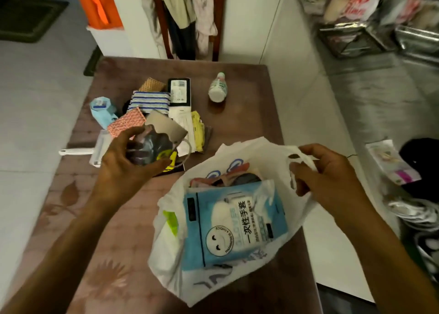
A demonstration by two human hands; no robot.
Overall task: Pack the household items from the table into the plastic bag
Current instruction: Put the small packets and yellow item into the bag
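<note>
A white plastic bag [240,280] lies open on the brown table [114,230], near its right front. Inside it shows a blue glove packet [232,228] over other packets. My right hand [325,173] is shut on the bag's far right handle, holding the mouth up. My left hand [126,164] is shut on a clear packet with a card header [159,140], lifted above the table left of the bag. Further back lie a striped cloth pack [149,101], a pink sponge [126,125], a black-and-white box [179,91] and a small white bottle [218,88].
A light blue pack [102,112], a white-handled tool [78,151] and a yellow packet [198,133] also lie in the pile. A chair draped with clothes [187,14] stands behind the table. Metal racks and bags [370,24] fill the right side.
</note>
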